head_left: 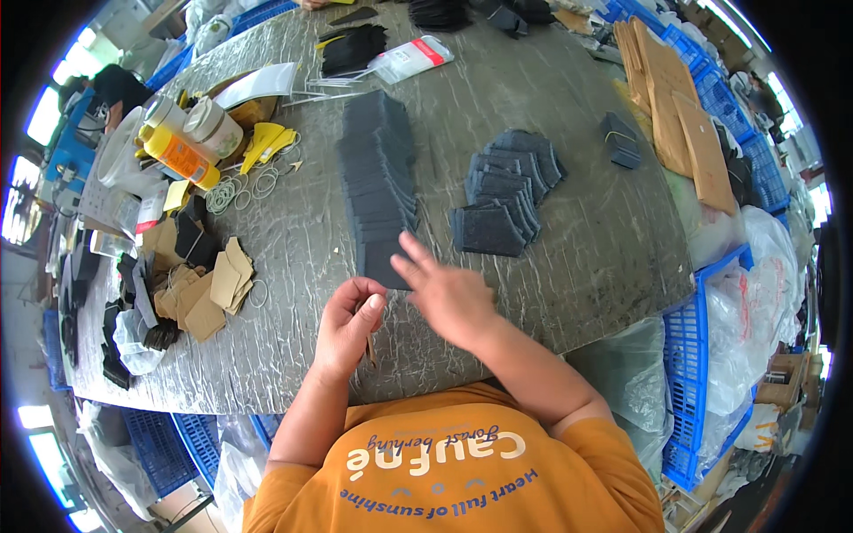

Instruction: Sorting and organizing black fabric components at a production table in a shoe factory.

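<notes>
A long row of overlapping dark grey flat pieces runs away from me down the middle of the table. At its near end, my right hand reaches over the last piece with its fingers stretched out and apart, slightly blurred; whether they touch it I cannot tell. Beside the same end, my left hand is closed, thumb against fingers. A thin brownish thing pokes out below that hand, too small to name. Right of the row lie fanned stacks of similar dark pieces.
Brown card pieces, rubber bands, an orange-yellow bottle and jars are at the left. A banded dark bundle and brown cardboard lie at the right. Blue crates stand beyond the table's right edge.
</notes>
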`<state>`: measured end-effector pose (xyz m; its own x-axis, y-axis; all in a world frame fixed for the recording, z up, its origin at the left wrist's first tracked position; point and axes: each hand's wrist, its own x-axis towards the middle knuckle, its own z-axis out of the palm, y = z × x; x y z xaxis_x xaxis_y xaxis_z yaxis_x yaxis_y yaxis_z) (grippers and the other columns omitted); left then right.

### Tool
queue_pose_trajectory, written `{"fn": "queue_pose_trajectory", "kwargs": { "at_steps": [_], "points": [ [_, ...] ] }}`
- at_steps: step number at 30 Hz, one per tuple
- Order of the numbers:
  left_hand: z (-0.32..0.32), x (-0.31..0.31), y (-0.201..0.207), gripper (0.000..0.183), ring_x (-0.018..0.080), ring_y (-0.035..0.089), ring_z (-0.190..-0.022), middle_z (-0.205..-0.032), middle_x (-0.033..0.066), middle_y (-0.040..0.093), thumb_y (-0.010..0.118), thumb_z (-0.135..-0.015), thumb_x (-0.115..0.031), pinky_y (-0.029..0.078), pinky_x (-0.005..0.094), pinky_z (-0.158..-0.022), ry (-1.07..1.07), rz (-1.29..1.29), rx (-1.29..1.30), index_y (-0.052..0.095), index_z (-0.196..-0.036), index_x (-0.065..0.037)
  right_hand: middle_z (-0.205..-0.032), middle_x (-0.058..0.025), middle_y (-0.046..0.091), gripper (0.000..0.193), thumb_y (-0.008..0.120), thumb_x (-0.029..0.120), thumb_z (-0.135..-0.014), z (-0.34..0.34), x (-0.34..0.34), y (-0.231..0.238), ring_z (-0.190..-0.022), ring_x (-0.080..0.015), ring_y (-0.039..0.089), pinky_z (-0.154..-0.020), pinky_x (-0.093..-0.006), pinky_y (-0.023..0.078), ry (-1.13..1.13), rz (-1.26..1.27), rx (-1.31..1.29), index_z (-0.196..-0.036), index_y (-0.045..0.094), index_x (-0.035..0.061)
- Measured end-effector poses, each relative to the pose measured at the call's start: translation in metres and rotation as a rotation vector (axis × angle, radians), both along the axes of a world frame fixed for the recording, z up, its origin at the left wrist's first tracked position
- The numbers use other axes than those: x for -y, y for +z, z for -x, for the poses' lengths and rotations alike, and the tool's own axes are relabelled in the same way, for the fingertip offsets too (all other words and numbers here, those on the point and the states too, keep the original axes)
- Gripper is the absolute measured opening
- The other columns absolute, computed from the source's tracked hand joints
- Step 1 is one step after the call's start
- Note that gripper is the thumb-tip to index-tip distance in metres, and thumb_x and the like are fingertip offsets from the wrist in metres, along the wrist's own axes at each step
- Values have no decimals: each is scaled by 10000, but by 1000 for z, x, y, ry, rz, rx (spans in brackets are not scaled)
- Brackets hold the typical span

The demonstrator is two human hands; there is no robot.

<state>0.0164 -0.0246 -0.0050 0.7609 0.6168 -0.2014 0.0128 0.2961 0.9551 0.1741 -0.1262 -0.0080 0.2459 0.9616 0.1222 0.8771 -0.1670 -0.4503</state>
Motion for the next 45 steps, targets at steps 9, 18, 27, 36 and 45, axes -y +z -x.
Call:
{"fn": "queue_pose_trajectory", "kwargs": {
  "at_steps": [9, 18, 27, 36, 45],
  "points": [
    [9, 18, 9, 407, 214, 516, -730, -871, 106, 525, 675, -829, -299, 451, 318, -659, -52, -970, -100, 535, -1067, 0, -1051, -91, 647, 182, 660, 52, -770, 41, 28, -12, -780, -278, 647, -649, -362, 502, 157, -289, -631, -952, 639, 45],
    [5, 21, 11, 740, 282, 526, -752, -895, 144, 500, 464, -832, -647, 462, 376, -644, -200, -1076, -120, 496, -1176, 8, -782, -122, 644, 88, 644, 75, -806, 34, 39, 3, -709, -200, 618, -634, -313, 469, 147, -127, -975, -859, 640, 4],
    [7, 20, 12, 694, 301, 542, -777, -914, 147, 499, 527, -826, -586, 472, 385, -666, -299, -836, -20, 470, -1218, -16, -754, -86, 650, 88, 650, 93, -827, 39, 40, 5, -686, -142, 589, -642, -299, 462, 144, -164, -1082, -828, 649, 5],
    [3, 22, 7, 660, 240, 532, -841, -927, 104, 492, 451, -895, -563, 450, 327, -733, -366, -762, 71, 461, -1231, 6, -760, -18, 630, 62, 639, 64, -827, 37, 42, -3, -690, -94, 558, -614, -253, 434, 98, 53, -1319, -828, 656, 4],
    [7, 8, 16, 308, 172, 526, -932, -971, 70, 552, 677, -771, -46, 422, 290, -804, -222, -591, 64, 628, -1075, -64, -768, 55, 519, 149, 418, 75, -886, 30, 42, -15, -686, -14, 458, -586, -174, 355, 76, -97, -1772, -917, 563, 56]
  ]
}}
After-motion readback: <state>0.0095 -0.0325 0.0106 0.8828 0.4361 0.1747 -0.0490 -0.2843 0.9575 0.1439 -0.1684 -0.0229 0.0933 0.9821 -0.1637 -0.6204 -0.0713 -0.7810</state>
